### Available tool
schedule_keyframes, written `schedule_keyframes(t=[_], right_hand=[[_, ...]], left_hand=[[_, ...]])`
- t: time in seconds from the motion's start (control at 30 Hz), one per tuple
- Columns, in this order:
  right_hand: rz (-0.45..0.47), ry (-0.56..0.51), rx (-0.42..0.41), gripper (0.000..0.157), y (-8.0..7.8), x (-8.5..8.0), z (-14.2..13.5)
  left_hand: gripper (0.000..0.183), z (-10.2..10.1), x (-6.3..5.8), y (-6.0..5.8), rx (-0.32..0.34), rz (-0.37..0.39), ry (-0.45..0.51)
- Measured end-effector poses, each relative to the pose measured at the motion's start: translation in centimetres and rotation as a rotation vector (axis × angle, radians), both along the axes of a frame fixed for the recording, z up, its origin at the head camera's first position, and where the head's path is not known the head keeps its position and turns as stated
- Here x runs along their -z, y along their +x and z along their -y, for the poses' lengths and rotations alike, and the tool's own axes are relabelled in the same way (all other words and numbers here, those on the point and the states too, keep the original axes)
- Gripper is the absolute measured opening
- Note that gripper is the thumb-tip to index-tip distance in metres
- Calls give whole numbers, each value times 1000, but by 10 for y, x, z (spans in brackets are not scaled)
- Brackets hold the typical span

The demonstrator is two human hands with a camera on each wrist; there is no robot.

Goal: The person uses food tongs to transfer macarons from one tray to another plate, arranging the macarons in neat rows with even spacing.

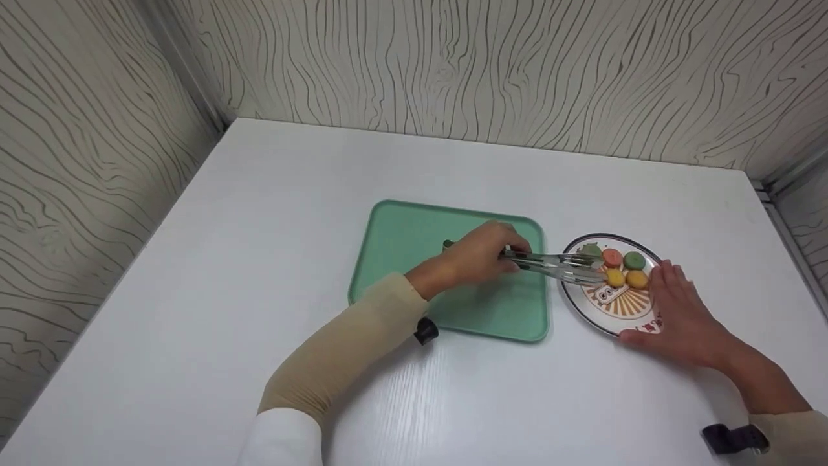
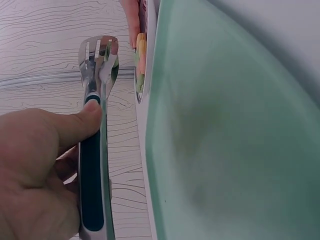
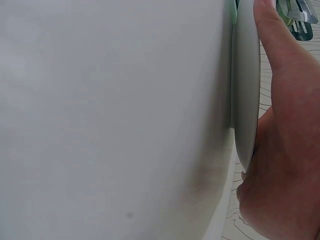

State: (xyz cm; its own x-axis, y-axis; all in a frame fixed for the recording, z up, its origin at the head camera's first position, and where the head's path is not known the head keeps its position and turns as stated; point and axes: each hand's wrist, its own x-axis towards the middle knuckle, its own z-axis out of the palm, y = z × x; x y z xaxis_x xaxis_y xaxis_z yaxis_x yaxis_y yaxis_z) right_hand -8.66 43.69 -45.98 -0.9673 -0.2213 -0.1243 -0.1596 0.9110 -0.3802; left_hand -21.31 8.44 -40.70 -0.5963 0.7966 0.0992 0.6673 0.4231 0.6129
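My left hand (image 1: 482, 252) grips a pair of metal tongs (image 2: 91, 165) with dark handle panels, thumb on top, above the green tray (image 1: 414, 226). The tongs' tips reach over the left side of a round white plate (image 1: 621, 310) with a dark rim and printed picture. A green piece (image 3: 286, 19) shows between the tips. On the plate sit a reddish macaron (image 1: 612, 257), a green macaron (image 1: 634, 261) and two yellow macarons (image 1: 637, 279). My right hand (image 1: 695, 327) holds the plate's right side, thumb at the near rim and fingers along the right rim.
The tray lies left of the plate on a white table (image 1: 213, 259). Wood-patterned panels (image 1: 453, 71) stand behind and at the left. Dark straps with camera mounts (image 1: 734, 439) sit at both wrists. The left forearm crosses the tray's near left part.
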Motion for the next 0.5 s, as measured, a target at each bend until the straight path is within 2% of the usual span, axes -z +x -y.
schedule_keyframes(t=[0.5], right_hand=[[-28, -5, -11, 127, 0, 2, -2]], left_hand=[[23, -23, 11, 10, -21, -64, -67]])
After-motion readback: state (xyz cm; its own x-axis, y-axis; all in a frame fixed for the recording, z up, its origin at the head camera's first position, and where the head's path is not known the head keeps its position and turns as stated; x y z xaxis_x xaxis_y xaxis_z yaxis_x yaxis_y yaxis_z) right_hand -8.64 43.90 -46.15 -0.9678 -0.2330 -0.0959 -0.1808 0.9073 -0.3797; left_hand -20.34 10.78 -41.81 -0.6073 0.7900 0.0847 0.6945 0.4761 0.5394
